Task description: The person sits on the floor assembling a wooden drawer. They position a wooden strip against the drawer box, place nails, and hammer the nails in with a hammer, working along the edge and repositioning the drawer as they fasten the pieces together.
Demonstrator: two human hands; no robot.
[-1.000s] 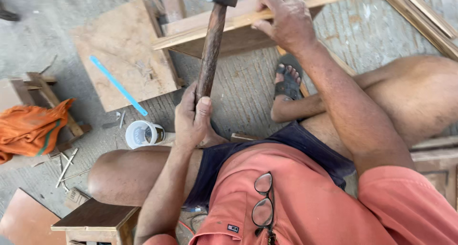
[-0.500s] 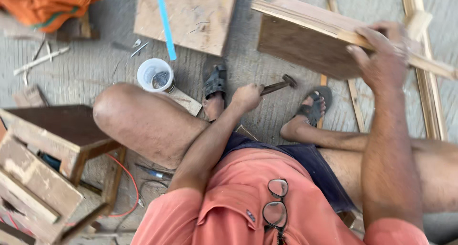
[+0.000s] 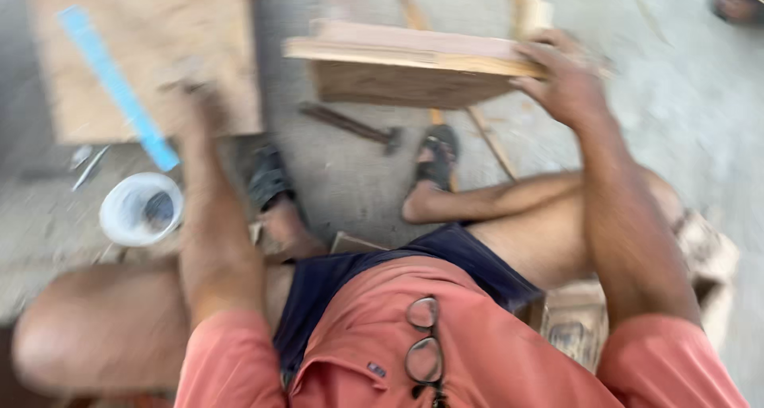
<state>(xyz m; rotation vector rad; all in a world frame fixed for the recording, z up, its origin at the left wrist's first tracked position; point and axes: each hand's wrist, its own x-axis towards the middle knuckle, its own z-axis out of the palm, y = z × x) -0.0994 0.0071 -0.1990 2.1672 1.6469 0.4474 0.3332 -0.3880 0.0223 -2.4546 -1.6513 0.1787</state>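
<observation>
I am looking down on a concrete floor [image 3: 684, 122], grey and gritty, and everything here is smeared by motion. The largest thing is the wooden frame piece [image 3: 406, 66], a flat panel with a pale strip along its top edge, held tilted above the floor; half a second ago it sat further to my right, and it now lies nearly centred ahead of me. My right hand [image 3: 561, 78] has kept its grip clamped on the panel's right end, so I judge the piece is being repositioned, not put down. To the left lies a plywood board [image 3: 151, 66] with a blue strip [image 3: 119, 90] across it. My left hand [image 3: 195, 98] has let go of the hammer [image 3: 354, 127], which now lies alone on the floor below the panel, and reaches up towards the board; it is too blurred for me to tell whether its fingers are spread or curled. A white cup [image 3: 142, 209] stands near my left knee, with loose nails [image 3: 87, 165] just beyond it.
</observation>
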